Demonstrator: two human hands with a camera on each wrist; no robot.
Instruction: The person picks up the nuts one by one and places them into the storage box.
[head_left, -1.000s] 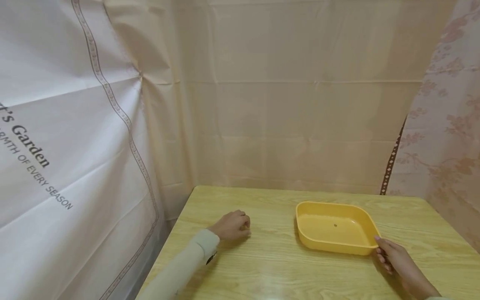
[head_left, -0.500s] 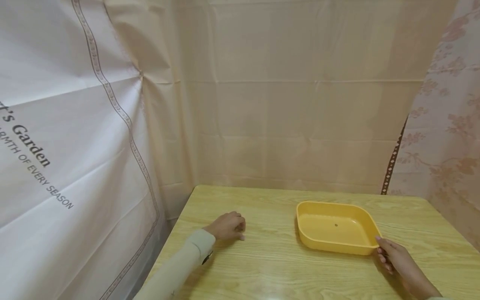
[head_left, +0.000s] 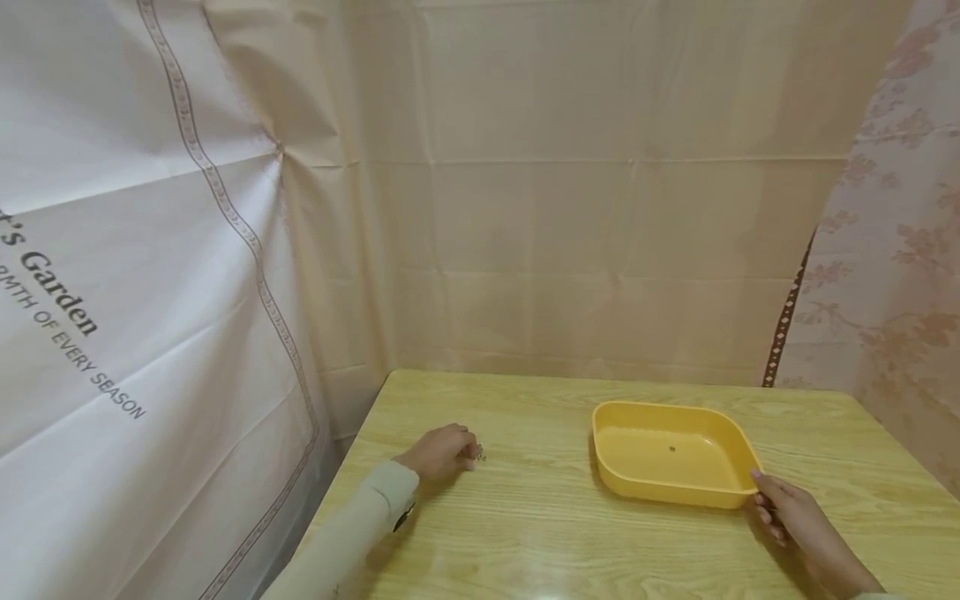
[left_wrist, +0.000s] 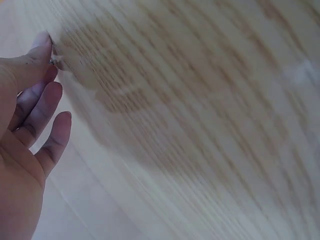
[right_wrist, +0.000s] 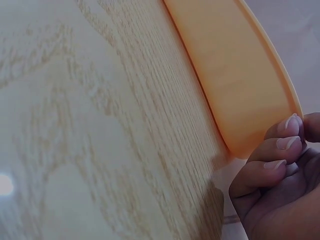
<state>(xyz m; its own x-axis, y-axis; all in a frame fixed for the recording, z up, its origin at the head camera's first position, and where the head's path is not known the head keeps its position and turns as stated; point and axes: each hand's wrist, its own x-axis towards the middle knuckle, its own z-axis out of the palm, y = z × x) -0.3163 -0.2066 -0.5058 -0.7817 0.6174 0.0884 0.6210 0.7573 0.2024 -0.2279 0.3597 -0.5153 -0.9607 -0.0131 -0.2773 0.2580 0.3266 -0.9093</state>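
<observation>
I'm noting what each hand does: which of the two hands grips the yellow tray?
The right hand, pinching the yellow tray at its near right corner in the head view. The left hand is well apart from the tray.

From my remote station I record a plain yellow tray (head_left: 637, 460), orange in the right wrist view, with one dark spot (head_left: 672, 449) on its floor. A small item (head_left: 482, 455) at the left hand (head_left: 438, 452) shows dark specks. The table (head_left: 540, 533) bears yellowish wood grain. I note a pale greenish sleeve (head_left: 360, 521); a white cloth (head_left: 150, 250) with brown patterned band (head_left: 182, 100) and dark lettering (head_left: 60, 292); a beige back cloth (head_left: 562, 250); a pinkish floral cloth (head_left: 900, 208); a dark strip (head_left: 784, 317) with white diamonds.
</observation>
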